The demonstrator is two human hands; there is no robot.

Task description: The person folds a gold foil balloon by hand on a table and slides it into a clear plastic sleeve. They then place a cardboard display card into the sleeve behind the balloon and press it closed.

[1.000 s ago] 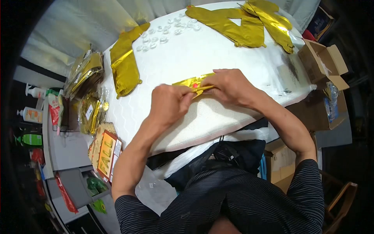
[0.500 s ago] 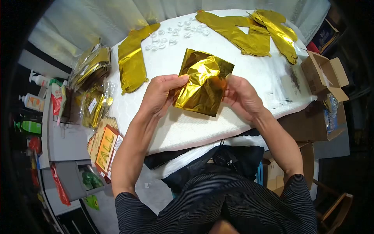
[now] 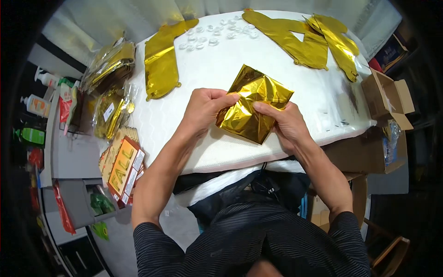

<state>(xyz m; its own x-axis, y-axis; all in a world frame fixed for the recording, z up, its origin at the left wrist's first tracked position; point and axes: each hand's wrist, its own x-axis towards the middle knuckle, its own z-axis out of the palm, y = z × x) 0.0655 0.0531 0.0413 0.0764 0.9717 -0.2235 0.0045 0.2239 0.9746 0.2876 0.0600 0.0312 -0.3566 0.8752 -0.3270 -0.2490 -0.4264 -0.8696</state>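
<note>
Left hand [image 3: 203, 108] and right hand [image 3: 284, 122] both pinch a folded gold foil balloon [image 3: 253, 110], partly opened, above the near table [image 3: 221, 69] edge; other flat balloons [image 3: 160, 64] lie beyond.

Two hands are seen, the left hand [image 3: 203, 108] and the right hand [image 3: 284, 122]. One folded gold foil piece [image 3: 254, 111] is counted between them. Beyond that piece, three flat gold foil balloons [image 3: 161, 62] and one scatter of small clear discs [image 3: 212, 34], too small to be counted, are seen. One open cardboard box [image 3: 387, 99] is counted to its right.
</note>
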